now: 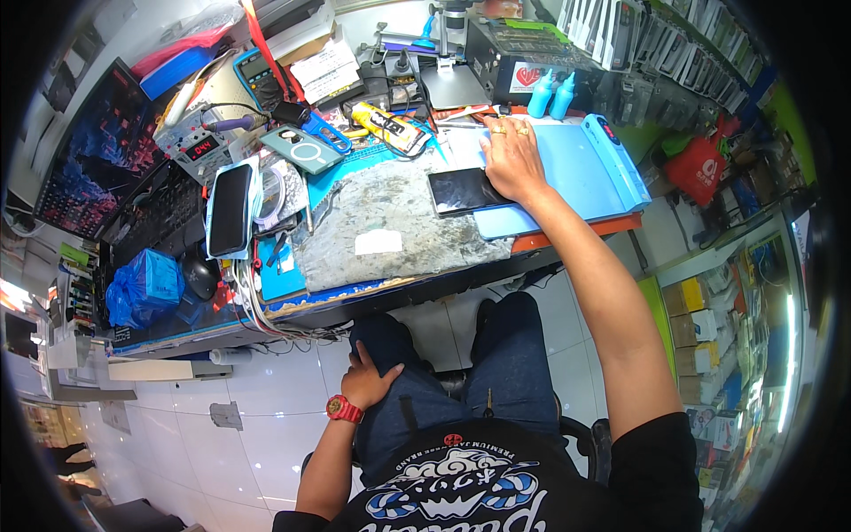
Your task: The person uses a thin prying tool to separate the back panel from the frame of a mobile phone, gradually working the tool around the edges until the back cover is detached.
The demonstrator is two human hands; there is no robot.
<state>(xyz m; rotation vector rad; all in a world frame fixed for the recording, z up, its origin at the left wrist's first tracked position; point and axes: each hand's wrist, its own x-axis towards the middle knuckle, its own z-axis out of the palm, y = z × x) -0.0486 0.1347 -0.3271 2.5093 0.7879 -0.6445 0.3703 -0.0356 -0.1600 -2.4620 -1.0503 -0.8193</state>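
Note:
My right hand (512,161) is over the left part of a light blue mat (567,168) with a raised control strip on its right. Its fingers, two of them with rings, point away from me and bend down close together; their tips are hidden, and I cannot make out what they hold, if anything. A dark-screened phone (463,191) lies beside this hand, its right end partly covered by it. My left hand (370,383) rests on my left thigh with its fingers apart, holding nothing; a red watch is on that wrist.
A worn grey cloth (381,217) covers the middle of the bench. To its left are another phone (230,209), a power supply (197,146), a mouse (200,273) and a blue plastic bag (146,288). Two light blue bottles (550,96) and a yellow tube (390,129) stand or lie behind.

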